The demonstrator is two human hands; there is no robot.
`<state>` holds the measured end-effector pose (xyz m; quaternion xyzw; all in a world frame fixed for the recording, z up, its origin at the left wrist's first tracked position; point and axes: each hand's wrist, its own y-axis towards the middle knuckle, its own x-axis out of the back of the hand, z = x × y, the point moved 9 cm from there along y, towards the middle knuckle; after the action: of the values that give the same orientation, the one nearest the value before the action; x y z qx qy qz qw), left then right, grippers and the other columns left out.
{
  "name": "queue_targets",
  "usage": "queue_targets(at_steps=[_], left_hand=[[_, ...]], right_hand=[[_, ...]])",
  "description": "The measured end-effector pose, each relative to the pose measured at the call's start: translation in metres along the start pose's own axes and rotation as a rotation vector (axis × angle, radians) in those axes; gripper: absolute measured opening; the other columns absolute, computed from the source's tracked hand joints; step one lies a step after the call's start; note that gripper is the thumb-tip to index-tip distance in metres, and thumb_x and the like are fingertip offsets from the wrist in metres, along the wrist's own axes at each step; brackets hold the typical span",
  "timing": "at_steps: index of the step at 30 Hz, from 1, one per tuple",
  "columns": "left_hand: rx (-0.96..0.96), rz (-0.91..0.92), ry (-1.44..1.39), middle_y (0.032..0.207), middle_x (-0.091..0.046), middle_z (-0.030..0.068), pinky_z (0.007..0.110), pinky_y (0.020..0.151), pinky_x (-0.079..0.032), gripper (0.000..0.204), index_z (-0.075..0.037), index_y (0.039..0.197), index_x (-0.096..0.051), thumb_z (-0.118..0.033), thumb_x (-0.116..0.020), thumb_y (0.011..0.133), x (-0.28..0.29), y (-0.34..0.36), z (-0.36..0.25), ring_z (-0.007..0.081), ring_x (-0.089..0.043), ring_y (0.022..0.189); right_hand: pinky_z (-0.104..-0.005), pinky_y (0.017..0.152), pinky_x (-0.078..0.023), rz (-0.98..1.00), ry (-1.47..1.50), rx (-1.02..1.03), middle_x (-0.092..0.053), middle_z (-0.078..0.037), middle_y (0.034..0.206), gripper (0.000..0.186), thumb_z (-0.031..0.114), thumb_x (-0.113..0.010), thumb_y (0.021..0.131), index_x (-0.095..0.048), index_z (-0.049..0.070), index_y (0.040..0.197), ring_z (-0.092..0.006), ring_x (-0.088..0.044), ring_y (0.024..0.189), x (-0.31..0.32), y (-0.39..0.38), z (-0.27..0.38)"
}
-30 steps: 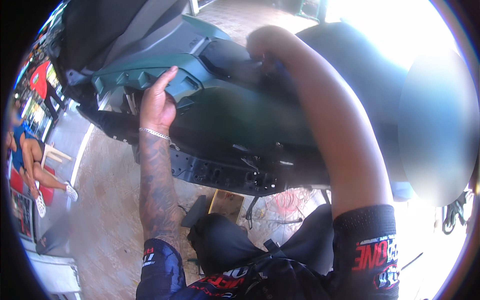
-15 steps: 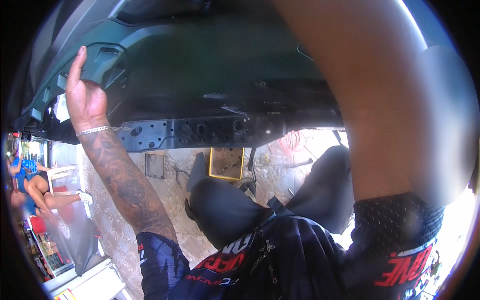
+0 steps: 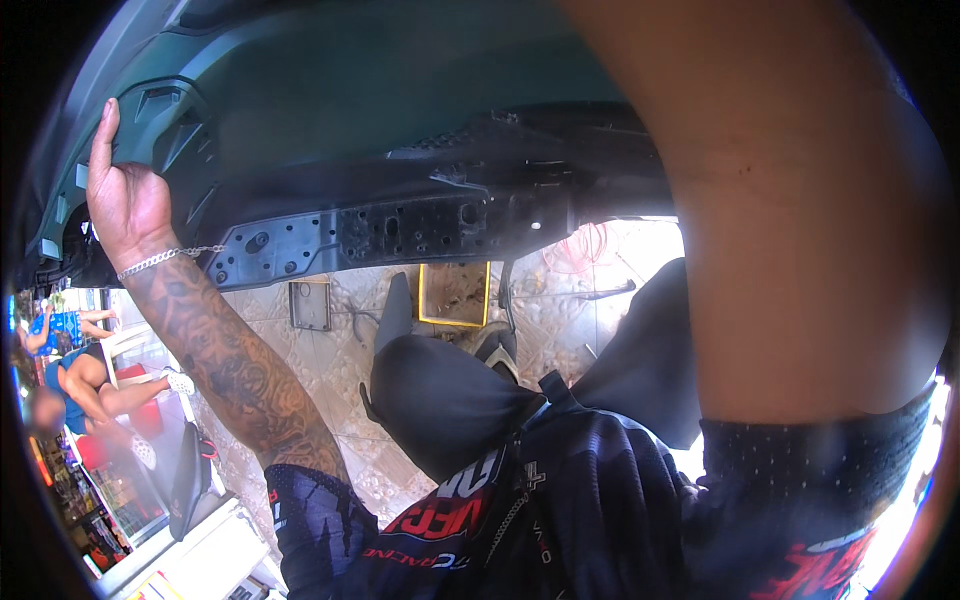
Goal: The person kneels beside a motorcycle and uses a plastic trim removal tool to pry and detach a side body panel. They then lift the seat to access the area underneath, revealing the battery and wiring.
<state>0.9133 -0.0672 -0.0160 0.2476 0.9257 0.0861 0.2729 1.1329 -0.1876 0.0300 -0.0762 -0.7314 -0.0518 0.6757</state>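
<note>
My left hand (image 3: 130, 205) is raised at the upper left, palm side showing, with a chain bracelet at its wrist. One digit points straight up; the other fingers bend away out of sight. It lies against the ribbed left side of a large dark panel (image 3: 330, 110), which looks like part of a vehicle body; the contact itself is hidden. Along the panel's lower edge runs a bar with many holes (image 3: 390, 230). My right arm (image 3: 790, 230) rises across the right side and covers much of the view; its hand is beyond the top edge.
On the tiled floor stand a yellow-rimmed tray (image 3: 487, 300) and a small grey frame (image 3: 310, 304), near my knees. A red coiled cord (image 3: 580, 245) lies further right. At the far left, people sit (image 3: 95, 385) beside red and white seats and shelves.
The view has shifted, so the panel, bar and floor things sit higher and the left hand further left. My left hand keeps its pose against the panel.
</note>
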Motion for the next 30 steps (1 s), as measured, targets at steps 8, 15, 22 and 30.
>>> queue_targets(at_steps=[8,15,22,30], left_hand=[[0.016,0.019,-0.005,0.118,-0.067,0.0157,0.036,0.102,-0.050,0.027,0.006,0.116,-0.064,-0.006,-0.068,0.091,-0.001,0.001,0.001,0.0236,-0.064,0.110],[-0.002,-0.032,0.002,0.119,-0.066,0.0151,0.036,0.103,-0.049,0.027,0.006,0.116,-0.064,-0.006,-0.068,0.092,-0.005,-0.009,0.001,0.0233,-0.063,0.112],[0.025,-0.029,-0.017,0.123,-0.065,0.0141,0.035,0.103,-0.047,0.030,0.004,0.118,-0.063,-0.007,-0.069,0.091,-0.008,-0.012,0.003,0.0246,-0.061,0.116],[0.111,0.060,-0.032,0.116,-0.065,0.0127,0.037,0.097,-0.050,0.027,0.004,0.114,-0.064,-0.009,-0.068,0.091,-0.010,-0.008,0.006,0.0239,-0.063,0.108]], right_hand=[[-0.0442,0.078,-0.054,-0.012,0.001,0.011,-0.071,-0.014,0.096,0.042,0.041,-0.066,0.088,-0.066,0.005,0.109,-0.0326,-0.068,0.091,0.001,0.001,0.006],[-0.0450,0.079,-0.054,-0.026,-0.012,0.017,-0.070,-0.015,0.097,0.044,0.042,-0.065,0.088,-0.066,0.005,0.111,-0.0333,-0.068,0.092,0.006,0.003,0.016],[-0.0458,0.080,-0.054,-0.048,-0.033,-0.002,-0.070,-0.016,0.098,0.045,0.043,-0.065,0.088,-0.065,0.004,0.112,-0.0340,-0.068,0.093,0.011,0.001,0.018],[-0.0467,0.081,-0.054,-0.102,-0.033,-0.029,-0.070,-0.017,0.099,0.048,0.044,-0.064,0.088,-0.064,0.004,0.114,-0.0349,-0.067,0.095,0.018,-0.006,0.015]])
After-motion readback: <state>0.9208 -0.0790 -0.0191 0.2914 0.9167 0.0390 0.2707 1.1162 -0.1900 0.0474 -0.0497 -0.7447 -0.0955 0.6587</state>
